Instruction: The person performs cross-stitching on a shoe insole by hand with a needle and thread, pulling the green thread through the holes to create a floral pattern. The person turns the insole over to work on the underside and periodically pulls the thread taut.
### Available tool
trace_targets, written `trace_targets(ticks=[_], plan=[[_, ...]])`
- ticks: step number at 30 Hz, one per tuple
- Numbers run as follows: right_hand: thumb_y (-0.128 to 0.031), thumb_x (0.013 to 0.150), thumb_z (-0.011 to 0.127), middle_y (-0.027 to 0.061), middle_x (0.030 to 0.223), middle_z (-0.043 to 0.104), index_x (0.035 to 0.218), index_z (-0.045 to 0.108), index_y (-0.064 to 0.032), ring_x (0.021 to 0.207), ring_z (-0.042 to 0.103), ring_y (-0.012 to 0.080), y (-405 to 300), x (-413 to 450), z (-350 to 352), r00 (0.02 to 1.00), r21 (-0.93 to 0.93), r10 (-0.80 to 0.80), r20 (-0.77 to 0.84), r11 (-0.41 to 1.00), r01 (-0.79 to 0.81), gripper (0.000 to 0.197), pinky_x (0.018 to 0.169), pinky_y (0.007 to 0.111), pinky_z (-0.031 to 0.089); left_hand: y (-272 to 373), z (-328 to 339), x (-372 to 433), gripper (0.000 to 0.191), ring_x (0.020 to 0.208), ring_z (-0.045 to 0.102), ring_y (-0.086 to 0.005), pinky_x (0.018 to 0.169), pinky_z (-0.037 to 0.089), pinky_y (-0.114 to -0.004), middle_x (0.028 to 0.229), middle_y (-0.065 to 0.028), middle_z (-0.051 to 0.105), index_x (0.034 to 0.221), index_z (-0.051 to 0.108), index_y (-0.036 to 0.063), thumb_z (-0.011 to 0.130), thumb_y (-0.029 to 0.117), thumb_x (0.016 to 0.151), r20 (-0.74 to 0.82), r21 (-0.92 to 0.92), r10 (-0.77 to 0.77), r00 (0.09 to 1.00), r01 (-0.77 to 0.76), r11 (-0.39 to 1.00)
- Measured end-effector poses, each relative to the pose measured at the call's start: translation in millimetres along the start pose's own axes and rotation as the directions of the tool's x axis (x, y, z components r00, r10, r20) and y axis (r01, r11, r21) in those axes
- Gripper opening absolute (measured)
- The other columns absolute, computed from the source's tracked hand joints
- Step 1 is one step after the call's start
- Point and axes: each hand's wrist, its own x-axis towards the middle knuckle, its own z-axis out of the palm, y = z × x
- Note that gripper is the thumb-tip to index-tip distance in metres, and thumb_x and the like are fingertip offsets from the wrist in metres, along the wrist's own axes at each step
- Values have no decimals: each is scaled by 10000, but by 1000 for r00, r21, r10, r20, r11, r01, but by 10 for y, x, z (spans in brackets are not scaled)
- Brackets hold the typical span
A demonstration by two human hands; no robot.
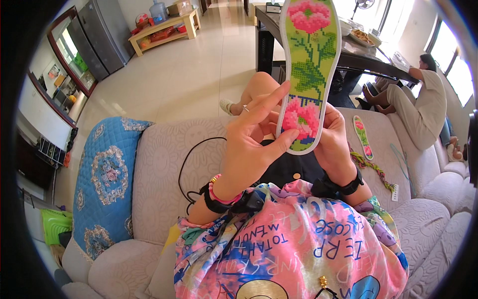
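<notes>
Upright before me is a cross-stitch insole (308, 80) with a white border, pink flowers and green leaves on yellow-green cloth. My left hand (248, 140) grips its left edge near the lower end, thumb on the stitched face over the lower flower. Behind the right edge, my right hand (336, 136) supports it, with most of those fingers hidden. Whether a needle is between my fingers cannot be made out. On the sofa to my right lies a second insole (361, 136) with a like pattern. Beside it is a braid of coloured threads (373, 168) ending at a white holed card (395, 192).
I sit on a pale padded sofa (168, 168). A blue quilted cover (108, 187) drapes its left side. A black cable (181, 172) loops by my left arm. Loose blue-green thread (403, 164) lies at right. Another person (422, 108) sits beyond, near a dark table (354, 56).
</notes>
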Motion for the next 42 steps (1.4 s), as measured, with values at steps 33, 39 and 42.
trace_targets(ticks=[33,39,42], plan=[[178,624,411,151,640,508,816,391,22,465,487,174,-259,-295,-10,446,72,-764,465,535,842,249,429,268,446,-294,-176,171,542,844,553,-100,697,471,-209,1007,-64,532,1228,501,52,556,-106,712,-216,471,284,934,-155,869],[179,636,465,179,640,565,897,353,-20,417,480,155,-291,-323,4,264,33,-881,393,300,953,347,397,240,422,-235,-136,143,547,852,559,-107,707,485,-225,1024,-70,539,1226,506,61,555,-101,705,-212,439,292,933,-177,881],[165,648,483,177,650,576,876,348,-42,412,471,150,-313,-367,40,287,-24,-894,344,297,955,337,394,232,405,-203,-125,131,567,821,565,-87,680,487,-203,1097,-65,513,1244,481,47,575,-116,709,-156,495,301,941,-189,848]])
